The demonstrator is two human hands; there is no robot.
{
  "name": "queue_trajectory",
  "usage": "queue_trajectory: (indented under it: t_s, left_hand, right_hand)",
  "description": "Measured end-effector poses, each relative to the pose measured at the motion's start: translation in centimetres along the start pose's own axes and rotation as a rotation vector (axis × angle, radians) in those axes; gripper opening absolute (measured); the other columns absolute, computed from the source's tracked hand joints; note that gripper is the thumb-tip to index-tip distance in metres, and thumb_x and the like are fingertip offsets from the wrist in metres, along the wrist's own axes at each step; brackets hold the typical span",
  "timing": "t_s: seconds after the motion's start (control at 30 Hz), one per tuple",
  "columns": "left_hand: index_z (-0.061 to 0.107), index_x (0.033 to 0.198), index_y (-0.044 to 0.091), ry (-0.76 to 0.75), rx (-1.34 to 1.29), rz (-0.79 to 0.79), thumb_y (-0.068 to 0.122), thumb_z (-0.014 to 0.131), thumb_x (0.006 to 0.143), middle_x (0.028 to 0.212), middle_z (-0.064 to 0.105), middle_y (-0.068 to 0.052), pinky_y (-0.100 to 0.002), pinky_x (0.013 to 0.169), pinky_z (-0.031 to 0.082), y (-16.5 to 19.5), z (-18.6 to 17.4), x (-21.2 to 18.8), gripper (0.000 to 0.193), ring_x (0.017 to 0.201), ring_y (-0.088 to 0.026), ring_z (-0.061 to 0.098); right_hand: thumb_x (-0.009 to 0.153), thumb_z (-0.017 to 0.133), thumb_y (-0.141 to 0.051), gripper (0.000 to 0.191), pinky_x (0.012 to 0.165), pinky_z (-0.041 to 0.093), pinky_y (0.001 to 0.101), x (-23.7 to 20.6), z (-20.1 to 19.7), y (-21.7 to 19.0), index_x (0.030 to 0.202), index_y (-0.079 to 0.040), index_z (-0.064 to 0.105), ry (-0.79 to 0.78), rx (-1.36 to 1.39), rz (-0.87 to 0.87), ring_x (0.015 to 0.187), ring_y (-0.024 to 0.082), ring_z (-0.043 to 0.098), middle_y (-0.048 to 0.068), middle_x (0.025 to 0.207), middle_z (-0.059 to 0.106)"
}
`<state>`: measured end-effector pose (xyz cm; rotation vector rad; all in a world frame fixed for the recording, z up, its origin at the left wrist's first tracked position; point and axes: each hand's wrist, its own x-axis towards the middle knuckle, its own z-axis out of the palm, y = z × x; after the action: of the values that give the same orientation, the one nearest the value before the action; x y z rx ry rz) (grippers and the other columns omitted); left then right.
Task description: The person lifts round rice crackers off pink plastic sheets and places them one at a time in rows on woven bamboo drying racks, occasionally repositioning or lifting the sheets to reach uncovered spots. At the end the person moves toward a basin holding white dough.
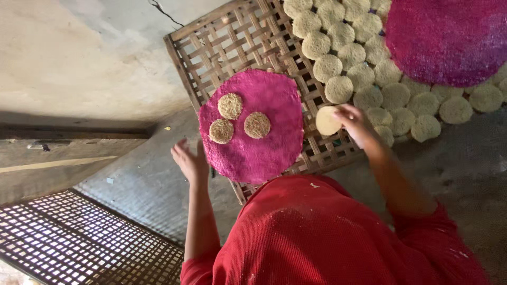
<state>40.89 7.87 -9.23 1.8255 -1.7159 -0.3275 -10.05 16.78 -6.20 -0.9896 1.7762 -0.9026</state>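
Note:
My left hand [190, 161] grips the lower left edge of a round pink woven mat [264, 153], which is held over a bamboo lattice tray [232, 42]. Three round pale noodle cakes [257, 125] lie on the mat. My right hand [356, 124] holds another noodle cake [326, 121] just right of the mat, at the edge of the rows of cakes [348, 74] spread over the tray. My red sleeves and clothing fill the bottom of the view.
A second, larger pink mat [449, 37] lies over the cakes at the top right. A dark metal grate [79, 237] lies at the bottom left. Grey concrete floor [79, 63] surrounds the tray, with a step on the left.

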Motion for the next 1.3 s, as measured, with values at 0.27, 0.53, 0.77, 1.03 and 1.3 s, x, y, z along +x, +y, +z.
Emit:
queue_trajectory:
  t_s: [0.27, 0.53, 0.77, 1.03, 1.3]
  left_hand:
    - [0.051, 0.142, 0.001, -0.542, -0.057, 0.446, 0.017, 0.077, 0.089, 0.149, 0.048, -0.02, -0.051, 0.104, 0.046, 11.5, 8.9, 2.9, 0.061, 0.131, -0.038, 0.05]
    - [0.055, 0.125, 0.003, -0.618, 0.136, 0.421, 0.031, 0.081, 0.085, 0.122, 0.055, -0.021, -0.051, 0.098, 0.049, 11.6, 11.1, 3.9, 0.055, 0.117, -0.039, 0.053]
    - [0.062, 0.118, 0.011, -0.428, 0.043, 0.438, 0.013, 0.076, 0.08, 0.114, 0.06, -0.012, -0.049, 0.092, 0.052, 12.6, 8.2, 1.1, 0.041, 0.111, -0.033, 0.059]
    - [0.058, 0.118, 0.009, -0.476, -0.219, 0.141, 0.016, 0.073, 0.089, 0.11, 0.069, -0.013, -0.046, 0.079, 0.055, 11.4, 9.4, -1.3, 0.034, 0.097, -0.033, 0.068]
    - [0.068, 0.093, 0.006, -0.099, 0.127, 0.322, 0.022, 0.076, 0.073, 0.094, 0.069, -0.019, -0.05, 0.076, 0.056, 12.5, 9.5, -4.3, 0.027, 0.088, -0.038, 0.068]
  right_hand:
    - [0.096, 0.075, -0.01, 0.031, 0.085, 0.056, 0.0465, -1.0, -1.1, 0.7, 0.123, -0.001, 0.062, 0.405, -0.648, -0.496, 0.098, 0.04, 0.069, 0.021, 0.109, 0.068]
    - [0.103, 0.069, -0.025, 0.035, 0.077, 0.063, 0.0398, -1.3, 7.8, -1.7, 0.13, -0.004, 0.059, 0.206, -0.506, -0.335, 0.09, 0.025, 0.071, 0.016, 0.115, 0.068]
    - [0.101, 0.071, -0.02, 0.039, 0.089, 0.057, 0.0323, -0.5, 18.8, -0.8, 0.13, 0.005, 0.062, -0.261, 0.063, -0.431, 0.11, 0.024, 0.068, 0.022, 0.124, 0.068]
    - [0.097, 0.067, -0.016, 0.021, 0.07, 0.066, 0.0276, 2.3, 22.2, -4.2, 0.111, -0.001, 0.069, -0.256, 0.407, -0.011, 0.079, 0.016, 0.075, 0.011, 0.098, 0.074]
    - [0.092, 0.078, -0.02, 0.024, 0.058, 0.062, 0.0313, 2.2, 21.6, -5.2, 0.101, -0.001, 0.066, -0.22, 0.276, 0.056, 0.066, 0.016, 0.07, 0.008, 0.086, 0.071]
